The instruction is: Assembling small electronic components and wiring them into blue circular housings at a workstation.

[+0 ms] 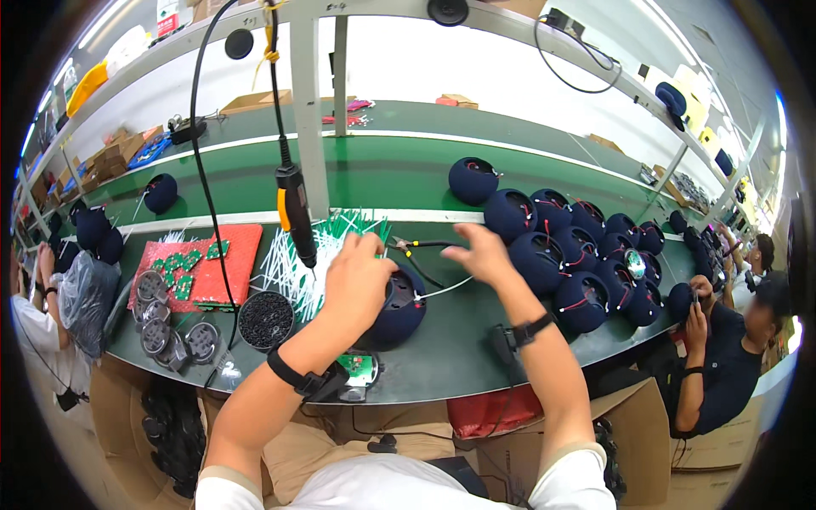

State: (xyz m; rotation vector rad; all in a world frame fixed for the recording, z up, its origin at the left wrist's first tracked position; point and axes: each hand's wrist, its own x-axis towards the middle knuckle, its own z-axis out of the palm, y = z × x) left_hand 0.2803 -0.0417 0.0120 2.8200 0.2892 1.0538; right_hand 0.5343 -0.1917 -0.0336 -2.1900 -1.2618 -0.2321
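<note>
at the left end of the green bench (442,357), a red foam mat carrying small green circuit boards (200,268) is seen, with grey round speaker parts (161,319) at the near edge and a black round dish of dark screws (265,320) just beside them. a black and orange electric screwdriver (295,212) hangs on its cable above a heap of white cable ties (297,259). near the middle of the near edge, the left hand (361,285) is laid over a dark blue fabric-covered round speaker shell (399,310), fingers curled down onto its open top. the right hand (480,251) is held just beyond, fingers pinched together on a thin white wire (442,289) that runs to the shell. a wiring step seems to be in hand; a steady shell and careful routing would be called for next. a cluster of similar dark blue shells (578,255) is gathered at the right end.
</note>
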